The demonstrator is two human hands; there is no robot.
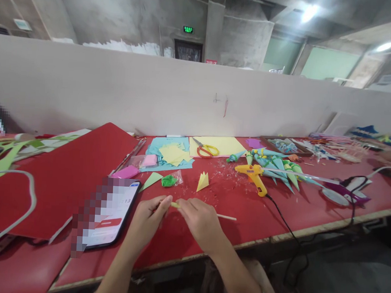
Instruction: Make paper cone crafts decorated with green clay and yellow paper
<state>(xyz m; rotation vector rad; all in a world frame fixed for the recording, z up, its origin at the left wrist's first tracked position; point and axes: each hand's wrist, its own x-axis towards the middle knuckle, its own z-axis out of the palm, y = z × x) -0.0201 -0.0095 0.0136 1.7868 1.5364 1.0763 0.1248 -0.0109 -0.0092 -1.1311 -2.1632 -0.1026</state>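
Observation:
My left hand (148, 217) and my right hand (202, 220) are close together above the red table, fingers pinched. Between their fingertips shows a small yellow-green piece (175, 205); my fingers cover most of it, so I cannot tell its kind. A thin pale stick (226, 217) sticks out beyond my right hand; whether that hand touches it is hidden. Just past my hands stands a folded yellow paper piece (203, 182) with pointed tips. Near it lie a green lump (169, 181), which looks like soft clay, and a pale green paper triangle (151, 182).
A phone (115, 216) lies left of my hands, near a large red board (79, 179). Behind are blue and yellow papers (173, 154) and scissors (206, 149). A yellow glue gun (254, 178) with its cord lies right, before several paper cones (279, 164).

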